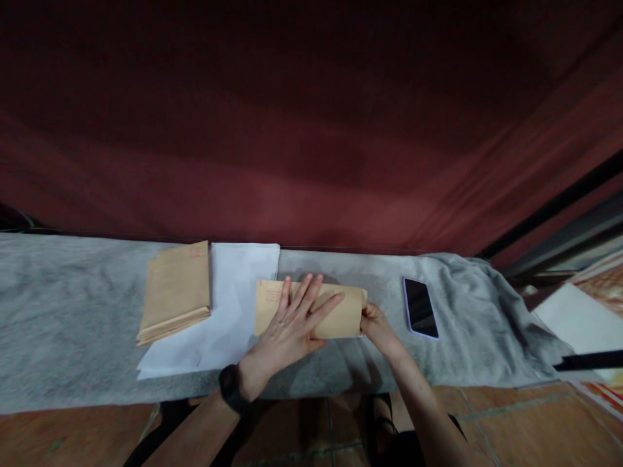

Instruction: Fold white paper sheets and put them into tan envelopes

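Observation:
A brown paper envelope (348, 314) lies lengthwise on the grey cloth in front of me, with small red print near its left end. My left hand (294, 318) rests flat across it, fingers spread, a black watch on the wrist. At the envelope's right end, my right hand (376, 324) has its fingers closed on the edge by the flap. The tips of those fingers are partly hidden. To the left, a stack of brown envelopes (176, 285) sits on top of white paper sheets (243, 279).
A phone (420, 307) in a pale purple case lies on the grey cloth (467, 311) to the right. Behind the surface hangs a dark red curtain (292, 181). Tiled floor (516, 421) shows in front, and a white sheet (581, 321) lies at far right.

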Motion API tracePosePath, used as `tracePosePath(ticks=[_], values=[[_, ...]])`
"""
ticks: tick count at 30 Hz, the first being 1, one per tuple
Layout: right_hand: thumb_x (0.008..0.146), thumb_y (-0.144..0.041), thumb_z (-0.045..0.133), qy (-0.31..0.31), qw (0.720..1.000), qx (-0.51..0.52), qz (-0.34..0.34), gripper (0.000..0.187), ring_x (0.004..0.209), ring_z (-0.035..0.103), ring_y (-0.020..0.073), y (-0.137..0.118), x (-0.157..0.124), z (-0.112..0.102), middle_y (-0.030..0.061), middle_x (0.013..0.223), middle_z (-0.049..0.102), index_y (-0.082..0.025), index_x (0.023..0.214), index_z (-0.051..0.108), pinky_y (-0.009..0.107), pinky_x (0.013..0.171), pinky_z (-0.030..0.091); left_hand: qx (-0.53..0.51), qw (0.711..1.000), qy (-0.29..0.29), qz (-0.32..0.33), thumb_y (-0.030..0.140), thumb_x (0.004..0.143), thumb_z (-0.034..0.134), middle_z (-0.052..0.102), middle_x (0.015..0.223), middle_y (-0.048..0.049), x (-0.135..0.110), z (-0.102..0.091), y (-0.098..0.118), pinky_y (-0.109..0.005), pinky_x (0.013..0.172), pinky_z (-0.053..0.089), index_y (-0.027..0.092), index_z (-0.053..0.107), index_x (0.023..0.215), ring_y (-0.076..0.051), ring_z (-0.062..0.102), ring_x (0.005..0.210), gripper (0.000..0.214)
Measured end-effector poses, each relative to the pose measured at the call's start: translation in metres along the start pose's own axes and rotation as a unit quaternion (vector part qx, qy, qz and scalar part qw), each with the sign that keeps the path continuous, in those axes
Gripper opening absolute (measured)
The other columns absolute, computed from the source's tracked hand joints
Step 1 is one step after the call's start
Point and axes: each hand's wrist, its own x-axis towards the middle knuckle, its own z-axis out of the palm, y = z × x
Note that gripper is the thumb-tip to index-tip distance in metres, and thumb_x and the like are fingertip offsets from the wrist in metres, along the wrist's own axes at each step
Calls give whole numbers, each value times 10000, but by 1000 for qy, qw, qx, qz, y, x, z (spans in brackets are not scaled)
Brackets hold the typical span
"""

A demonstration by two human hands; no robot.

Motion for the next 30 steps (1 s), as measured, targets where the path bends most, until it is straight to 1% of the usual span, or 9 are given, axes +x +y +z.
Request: tracePosePath(ticks=[2,4,10,15,18,21,23,28,30], values=[[688,-400,787,-39,999,10,10,193,602,660,173,-3,-1,2,-43,583,683,-217,678,728,282,622,539,6,1000,-12,-1,480,790,781,69,1699,-118,0,1,-2,-658,1215,41,335,214,1594,-379,100,1548,994],[709,-402,776,-52,998,11,14,188,640,683,185,-3,0,3,-40,618,703,-219,725,736,305,667,557,4,1000,-21,0,469,779,788,124,1693,-117,-1,3,-4,-651,1218,25,334,197,1598,-374,114,1547,1019],[690,-411,772,-14,999,-27,9,268,771,707,226,8,8,5,-18,720,740,-228,880,723,336,705,567,-21,999,-41,-17,452,770,785,200,1676,-122,1,16,-8,-593,1237,41,327,176,1604,-357,212,1526,1040],[672,-436,715,83,991,-104,-8,297,692,670,217,21,18,-3,6,721,715,-232,880,657,314,613,527,-23,998,-54,-11,405,784,773,273,1646,-129,4,23,-9,-607,1226,59,323,123,1611,-351,253,1504,1055],[713,-408,670,155,978,-137,-40,295,747,650,199,19,17,-14,18,818,712,-230,944,629,316,696,515,-21,998,-55,-21,422,776,777,305,1625,-149,5,27,-10,-616,1220,59,312,122,1612,-358,302,1477,1067],[814,-441,610,222,949,-196,-106,278,824,642,198,12,10,-19,39,903,706,-220,980,635,321,780,500,-24,998,-54,-36,460,777,768,330,1608,-157,7,32,-11,-613,1219,55,291,122,1614,-362,332,1456,1071],[873,-506,561,207,949,-206,-117,322,803,642,204,8,4,-17,47,883,708,-211,959,658,321,761,501,-29,997,-52,-41,470,789,751,354,1594,-157,8,36,-10,-603,1223,50,274,105,1617,-354,333,1455,1068],[889,-654,535,41,991,-126,-24,475,875,680,252,9,-5,-3,57,861,743,-220,939,725,341,771,535,-37,997,-66,-10,447,808,733,396,1573,-129,7,37,-6,-574,1233,56,291,125,1614,-328,341,1454,1021],[891,-682,512,21,993,-113,-11,522,884,687,261,12,-4,-4,64,847,748,-213,940,735,351,776,543,-38,997,-73,-1,421,805,737,432,1547,-115,6,34,-6,-563,1237,69,305,144,1610,-318,378,1430,1007]])
